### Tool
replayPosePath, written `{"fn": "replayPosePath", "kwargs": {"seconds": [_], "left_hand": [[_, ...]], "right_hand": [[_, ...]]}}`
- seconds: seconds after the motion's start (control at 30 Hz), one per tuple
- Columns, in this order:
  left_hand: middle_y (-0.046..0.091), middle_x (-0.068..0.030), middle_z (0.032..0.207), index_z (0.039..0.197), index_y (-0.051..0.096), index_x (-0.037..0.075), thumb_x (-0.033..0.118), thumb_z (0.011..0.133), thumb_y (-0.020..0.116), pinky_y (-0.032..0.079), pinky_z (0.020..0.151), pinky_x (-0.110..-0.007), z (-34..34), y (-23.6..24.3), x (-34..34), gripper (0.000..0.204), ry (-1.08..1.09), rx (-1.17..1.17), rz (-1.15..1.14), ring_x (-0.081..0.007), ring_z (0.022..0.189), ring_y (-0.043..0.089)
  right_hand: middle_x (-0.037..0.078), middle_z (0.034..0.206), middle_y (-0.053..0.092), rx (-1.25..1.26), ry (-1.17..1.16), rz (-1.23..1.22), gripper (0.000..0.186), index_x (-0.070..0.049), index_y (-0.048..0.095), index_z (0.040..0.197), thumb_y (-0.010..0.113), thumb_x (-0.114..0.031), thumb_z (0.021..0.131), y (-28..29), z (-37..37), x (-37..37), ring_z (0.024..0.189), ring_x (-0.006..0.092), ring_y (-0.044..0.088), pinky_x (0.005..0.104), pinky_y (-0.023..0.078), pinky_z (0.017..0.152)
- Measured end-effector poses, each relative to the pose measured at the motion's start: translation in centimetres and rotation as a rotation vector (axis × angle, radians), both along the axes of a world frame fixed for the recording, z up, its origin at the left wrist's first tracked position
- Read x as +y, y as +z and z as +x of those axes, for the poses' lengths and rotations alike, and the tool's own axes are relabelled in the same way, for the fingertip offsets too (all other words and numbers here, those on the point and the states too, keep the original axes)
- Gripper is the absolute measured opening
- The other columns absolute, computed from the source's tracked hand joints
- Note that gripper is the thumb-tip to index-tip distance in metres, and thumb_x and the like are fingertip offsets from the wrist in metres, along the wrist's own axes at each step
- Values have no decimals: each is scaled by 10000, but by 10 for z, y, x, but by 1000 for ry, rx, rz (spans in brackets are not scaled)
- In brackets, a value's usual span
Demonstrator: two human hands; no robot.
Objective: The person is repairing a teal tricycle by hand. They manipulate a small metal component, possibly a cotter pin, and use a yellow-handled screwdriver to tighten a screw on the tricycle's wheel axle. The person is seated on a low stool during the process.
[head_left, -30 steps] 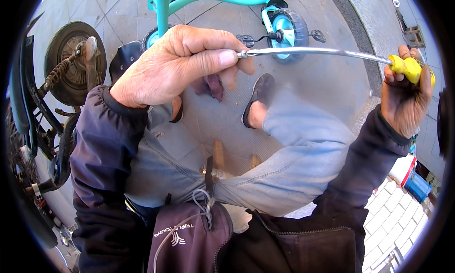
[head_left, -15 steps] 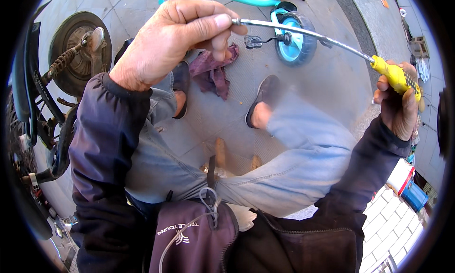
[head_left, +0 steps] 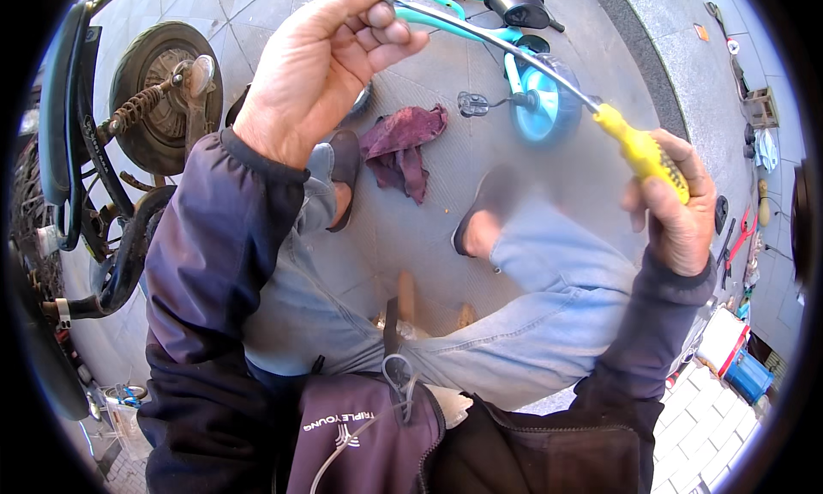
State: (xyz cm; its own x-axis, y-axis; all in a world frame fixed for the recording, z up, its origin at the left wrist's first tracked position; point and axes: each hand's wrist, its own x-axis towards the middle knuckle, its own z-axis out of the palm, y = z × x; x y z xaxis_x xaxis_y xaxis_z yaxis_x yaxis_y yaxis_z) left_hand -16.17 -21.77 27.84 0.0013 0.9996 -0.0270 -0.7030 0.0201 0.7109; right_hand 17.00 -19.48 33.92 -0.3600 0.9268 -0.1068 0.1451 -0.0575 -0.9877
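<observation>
A long screwdriver [head_left: 497, 41] with a yellow handle is held up in front of me, its shaft slanting up to the left. The handle lies in my right hand [head_left: 681, 198], fingers and thumb wrapped round it. At the far end, thumb and finger of my left hand [head_left: 317, 74] close at the metal tip, the other fingers loosely curled. Whether something small sits at the tip is too small to tell. Beyond the shaft stands a turquoise child's bike with a small wheel [head_left: 542, 104] and a pedal [head_left: 472, 105]. A purple rag [head_left: 403, 142] lies crumpled on the paving between my feet.
At the left stands a larger vehicle with a dark wheel [head_left: 163, 99] and a coil spring [head_left: 130, 115]. Along the right edge lie red-handled tools [head_left: 742, 238], a wooden box [head_left: 759, 108] and a blue container [head_left: 748, 371]. A stone kerb [head_left: 643, 48] runs at the upper right.
The screwdriver slants more steeply, its handle lower relative to the tip. My right hand has come inward to the left. My left hand has turned, showing more of its palm, still at the tip.
</observation>
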Motion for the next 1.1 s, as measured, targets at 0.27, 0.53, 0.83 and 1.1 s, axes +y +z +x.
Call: {"fn": "replayPosePath", "kwargs": {"seconds": [0.27,0.53,0.83,1.1], "left_hand": [[526,-26,664,847,570,7,166,927,530,488,643,-280,18,27,6,182,399,-196,-262,-129,588,505],[547,-20,666,882,586,6,166,921,540,512,690,-309,-9,9,9,170,305,-253,-246,-141,619,540],[496,29,626,884,567,41,197,924,539,478,607,-269,-17,9,11,163,194,-130,-189,-95,580,510],[501,13,635,908,545,16,166,936,511,485,626,-273,-10,15,15,157,234,-47,-102,-106,590,531]], "right_hand": [[40,894,619,-176,-54,48,315,13,591,1064,707,-27,774,-3,-44,-30,745,56,558,194,478,617],[39,812,627,-226,-79,175,317,26,586,1027,735,-61,762,1,-74,-51,723,72,568,209,471,652],[50,783,628,-225,-79,267,317,51,574,1013,730,-97,781,-16,-70,-51,663,61,562,204,460,600],[19,687,573,18,-24,-286,284,33,568,1022,683,-145,834,0,-72,-48,518,32,475,184,376,473]]}}
